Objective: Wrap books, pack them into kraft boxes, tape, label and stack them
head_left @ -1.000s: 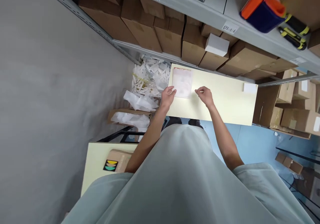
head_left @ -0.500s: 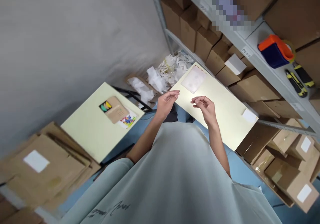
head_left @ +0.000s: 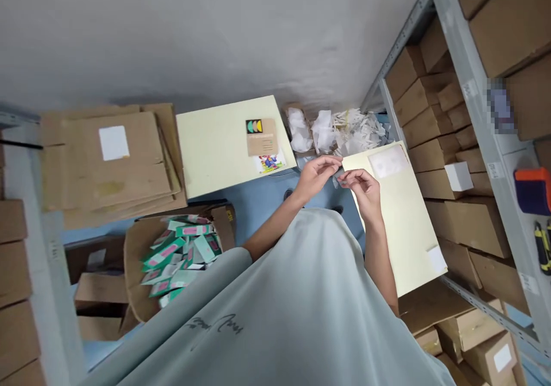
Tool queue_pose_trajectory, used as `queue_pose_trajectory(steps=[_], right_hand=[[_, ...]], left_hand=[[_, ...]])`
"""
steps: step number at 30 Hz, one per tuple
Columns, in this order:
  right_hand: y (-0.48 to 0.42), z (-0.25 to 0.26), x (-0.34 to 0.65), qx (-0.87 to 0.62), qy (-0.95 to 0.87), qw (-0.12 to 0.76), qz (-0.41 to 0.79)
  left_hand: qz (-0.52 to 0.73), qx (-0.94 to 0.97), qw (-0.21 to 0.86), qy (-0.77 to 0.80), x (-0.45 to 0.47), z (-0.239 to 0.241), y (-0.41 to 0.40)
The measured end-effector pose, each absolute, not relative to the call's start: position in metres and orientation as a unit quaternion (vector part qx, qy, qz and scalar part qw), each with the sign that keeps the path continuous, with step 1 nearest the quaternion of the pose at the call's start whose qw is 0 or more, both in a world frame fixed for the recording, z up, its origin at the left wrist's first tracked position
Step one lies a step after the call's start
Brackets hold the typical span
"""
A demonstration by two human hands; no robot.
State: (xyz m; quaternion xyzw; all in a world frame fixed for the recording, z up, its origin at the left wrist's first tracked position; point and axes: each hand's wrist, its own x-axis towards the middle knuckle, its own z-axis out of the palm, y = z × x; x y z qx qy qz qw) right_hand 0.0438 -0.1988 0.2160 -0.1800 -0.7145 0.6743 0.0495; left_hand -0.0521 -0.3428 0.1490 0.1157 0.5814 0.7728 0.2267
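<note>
My left hand (head_left: 315,174) and my right hand (head_left: 365,186) are raised in front of my chest, fingertips almost meeting. Both pinch something small and pale between them that I cannot make out. They hover over the near left edge of a pale yellow table (head_left: 400,225). A translucent flat pouch (head_left: 390,161) lies on that table's far end, apart from both hands. A small white label (head_left: 437,258) sits near its right end.
A second pale table (head_left: 215,145) holds a brown card box (head_left: 261,137) and a colourful card (head_left: 269,162). White plastic scraps (head_left: 344,131) are heaped behind. A carton of green-pink packets (head_left: 178,254), flattened cardboard (head_left: 112,156), shelved boxes (head_left: 434,105) and a tape dispenser (head_left: 534,191) surround me.
The view has swung left. Both hands left the pouch on the table, lifted and came together, fingertips now pinched close to each other.
</note>
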Motion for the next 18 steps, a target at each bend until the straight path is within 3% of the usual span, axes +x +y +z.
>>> queue_pose_trajectory(steps=[18], right_hand=[[-0.472,0.132,-0.112,-0.043,-0.743,-0.203,0.637]], left_hand=[[0.785,-0.177,0.06,0.591,-0.132,0.043,-0.688]])
